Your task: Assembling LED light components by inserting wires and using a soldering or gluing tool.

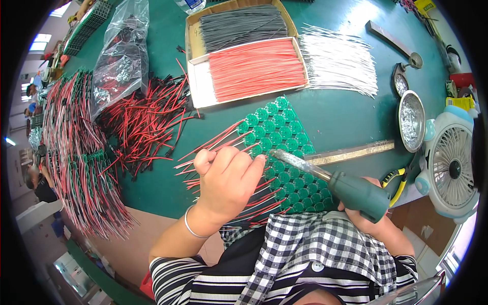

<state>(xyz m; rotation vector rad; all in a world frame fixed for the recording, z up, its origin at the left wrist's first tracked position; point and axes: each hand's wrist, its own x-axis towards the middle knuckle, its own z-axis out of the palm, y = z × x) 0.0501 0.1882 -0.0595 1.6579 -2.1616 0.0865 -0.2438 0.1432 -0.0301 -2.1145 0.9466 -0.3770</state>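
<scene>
My left hand [229, 175] is closed in a pinch above a panel of small round green circuit boards [277, 137]. Its fingertips hold a thin wire, mostly hidden by the fingers. In my right hand [363, 223] is a soldering iron [358, 195] with a dark green handle, its fingers wrapped round the grip. The iron's tip points left and lies close to my left fingertips, over the boards; whether it touches one I cannot tell. Red, white and black wires [259, 203] stick out leftward from the panel's left edge, some passing under my left hand.
Beyond the panel, boxes hold red wires [256, 71] and black wires [244, 25], beside loose white wires [338, 61]. Red-black leads [145, 122] and wired boards [76, 147] lie left. A metal bowl [411, 121], yellow-handled pliers [398, 185], a metal bar [356, 152] and a fan [452, 162] stand right.
</scene>
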